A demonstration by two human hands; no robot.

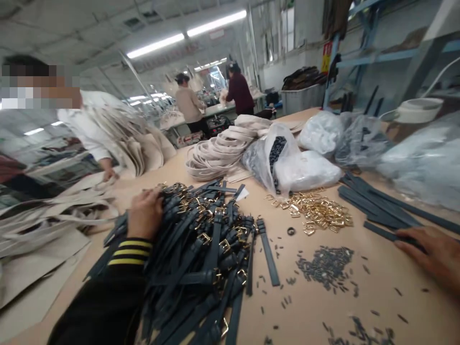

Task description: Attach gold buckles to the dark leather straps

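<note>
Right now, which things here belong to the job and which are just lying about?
At hand: left hand on buckled dark straps; right hand by unbuckled dark straps.

Lying about: loose gold buckles, small dark pieces, coiled cream straps.

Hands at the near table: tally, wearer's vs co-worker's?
Wearer's hands: 2 (left hand on the dark buckled straps, right hand at the right edge)
Co-worker's hands: 1 (co-worker's hand by the cream material)
Total: 3

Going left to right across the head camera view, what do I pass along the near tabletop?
Cream fabric panels → pile of dark grey straps with gold buckles → scattered loose gold metal buckles → right hand
</note>
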